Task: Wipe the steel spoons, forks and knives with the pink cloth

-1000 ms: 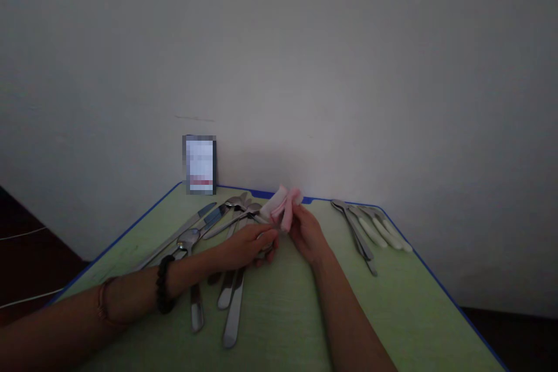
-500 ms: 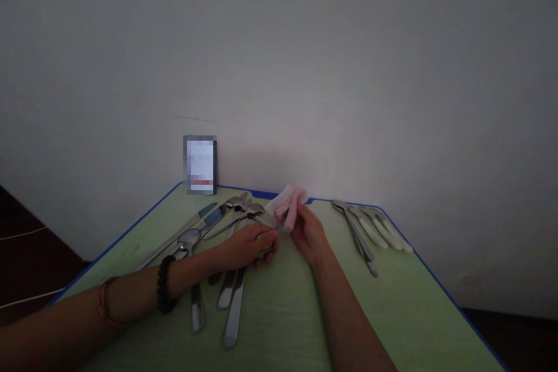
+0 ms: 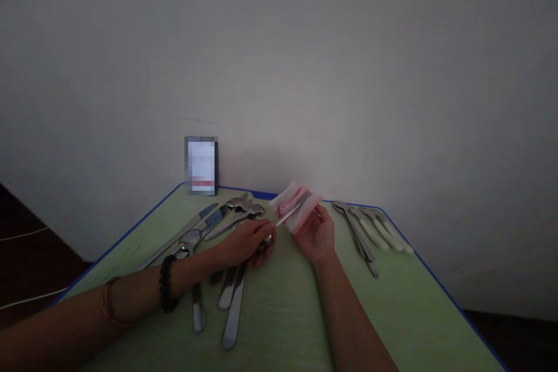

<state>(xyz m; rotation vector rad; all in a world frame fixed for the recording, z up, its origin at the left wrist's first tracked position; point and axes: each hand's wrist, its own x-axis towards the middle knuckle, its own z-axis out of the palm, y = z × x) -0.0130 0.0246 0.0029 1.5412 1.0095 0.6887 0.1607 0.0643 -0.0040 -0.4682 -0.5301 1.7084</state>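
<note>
a pink-and-white cloth is held folded by the right hand above the table. a metal utensil is gripped by the left hand, its far end laid against the cloth. silver cutlery is spread leftward, white-handled pieces rightward.

You have a folded pink-and-white cloth near the worktop's far edge; your slim metal utensil slants against its loosely parted layers.
</note>
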